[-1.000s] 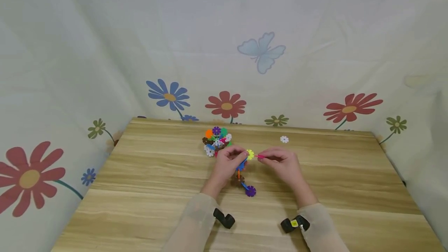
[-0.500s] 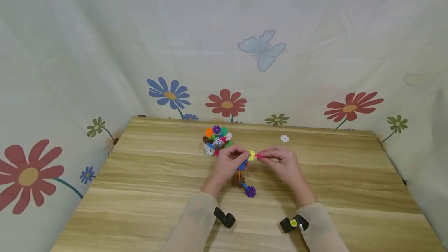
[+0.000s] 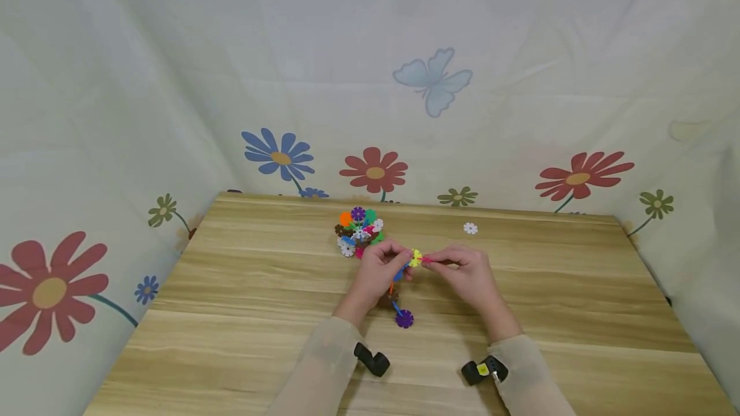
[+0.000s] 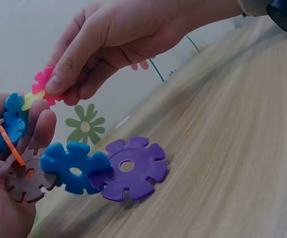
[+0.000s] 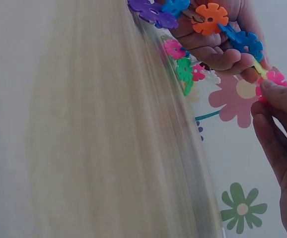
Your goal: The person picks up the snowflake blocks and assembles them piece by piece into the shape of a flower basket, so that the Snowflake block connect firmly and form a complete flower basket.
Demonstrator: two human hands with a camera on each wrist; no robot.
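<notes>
My left hand (image 3: pixel 376 275) grips a chain of notched snowflake discs. At its upper end sits a yellow disc (image 3: pixel 415 257), followed by blue discs (image 5: pixel 249 45) by the fingers and an orange disc (image 5: pixel 203 25). Below these hang a brown disc (image 4: pixel 24 184), another blue disc (image 4: pixel 61 161) and a purple disc (image 4: pixel 148 173). My right hand (image 3: pixel 469 271) pinches a pink disc (image 4: pixel 42 77) between thumb and fingers, its edge meeting the yellow one. How deep their slots interlock cannot be told. Part of the chain is hidden behind the left fingers.
A heap of mixed-colour snowflake discs (image 3: pixel 360 234) lies beyond my left hand. One white disc (image 3: pixel 471 228) lies alone near the back edge of the wooden table (image 3: pixel 578 287). A flower-printed cloth (image 3: pixel 509 101) hangs behind the table.
The pink disc and the yellow disc have come together, with my right hand shifting slightly left. The purple end of the hanging chain has swung a little to the left.
</notes>
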